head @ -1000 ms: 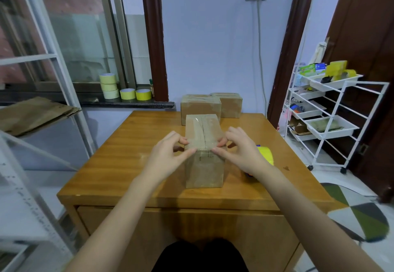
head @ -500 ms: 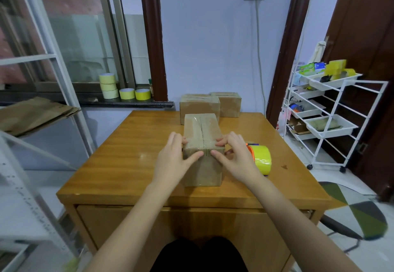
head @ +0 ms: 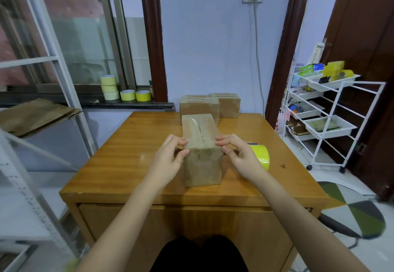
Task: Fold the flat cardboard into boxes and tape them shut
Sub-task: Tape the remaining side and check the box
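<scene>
A folded cardboard box (head: 201, 165) stands on the wooden table (head: 132, 156), its top seam covered with clear tape. My left hand (head: 168, 159) pinches the box's near top left corner, fingers on the top and thumb on the front face. At the near top right corner my right hand (head: 239, 155) pinches the box the same way. A yellow tape roll (head: 261, 157) lies on the table just behind my right hand, partly hidden by it. Flat cardboard sheets (head: 36, 114) lie on a shelf at the left.
Two taped boxes, one (head: 199, 106) beside the other (head: 229, 104), stand at the table's back edge by the wall. Several tape rolls (head: 128, 94) sit on the windowsill. A white wire cart (head: 326, 122) stands at the right and a metal shelf frame (head: 70, 101) at the left.
My thumbs have slid apart along the box's near top edge, from the middle out to the two corners. The box has stayed in place.
</scene>
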